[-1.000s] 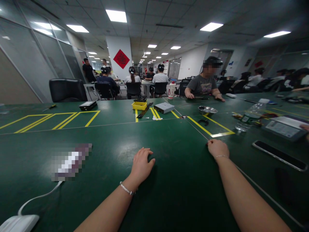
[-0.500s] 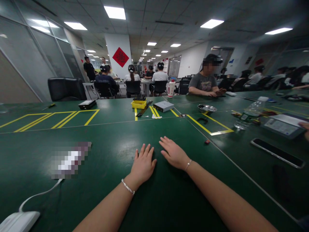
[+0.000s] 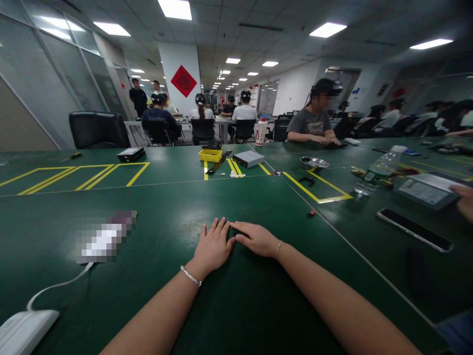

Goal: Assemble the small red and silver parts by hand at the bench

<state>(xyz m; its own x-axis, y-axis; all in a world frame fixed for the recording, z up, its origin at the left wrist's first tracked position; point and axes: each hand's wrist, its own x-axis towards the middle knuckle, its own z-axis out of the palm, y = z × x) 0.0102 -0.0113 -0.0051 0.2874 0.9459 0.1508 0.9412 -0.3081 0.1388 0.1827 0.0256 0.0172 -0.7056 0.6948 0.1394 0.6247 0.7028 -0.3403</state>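
My left hand (image 3: 213,246) lies palm down on the green table (image 3: 177,202), fingers spread, holding nothing. A beaded bracelet circles that wrist. Close on its right is my right hand (image 3: 257,239), tilted onto its side with fingers stretched out; it holds nothing too. The fingertips of the right hand meet or nearly meet the left thumb and forefinger; I cannot tell if they touch. To the left of both hands rests a blurred-out phone-like device (image 3: 107,239), with a white cable running to a white block (image 3: 31,330).
Farther right are a phone (image 3: 414,230), a water bottle (image 3: 380,172), a grey box (image 3: 426,190) with another person's hand on it, and a small red item (image 3: 312,213). Across the table stand a yellow tray (image 3: 210,156), a flat box (image 3: 248,159), a metal bowl (image 3: 314,162) and a seated person.
My right hand has shifted left toward my left hand and turned onto its side, closing the gap between them. My left hand stays spread on the table. The view has tilted slightly.
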